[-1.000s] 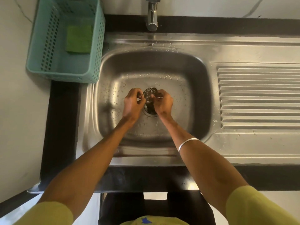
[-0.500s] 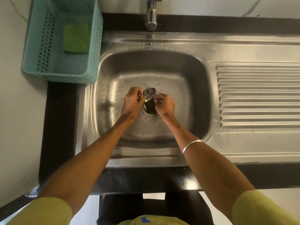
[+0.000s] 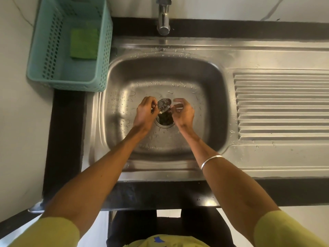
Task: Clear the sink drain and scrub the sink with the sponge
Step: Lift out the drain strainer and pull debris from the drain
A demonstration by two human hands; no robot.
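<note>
While the left hand (image 3: 146, 113) keeps its pinch on the drain strainer (image 3: 164, 105), the right hand (image 3: 183, 113) has just let go — a moment ago both hands were working the little metal disc together, and now the right one sits just beside it with fingers loosely spread and curled, holding nothing. That leaves the strainer tilted up on edge, lifted clear of the drain opening (image 3: 165, 120), and you can see straight down into the hole, where something dark and lumpy sits; it looks like trapped debris, though it's hard to be sure. So the cover is off, and I'd say the freed right hand is well placed to go in and pick that muck out. The stainless sink (image 3: 210, 97) is spotted with water droplets, with the tap (image 3: 163, 20) not running. The green sponge (image 3: 84, 44) lies in the teal basket (image 3: 39, 68) off to the left, untouched, so scrubbing hasn't begun.
</note>
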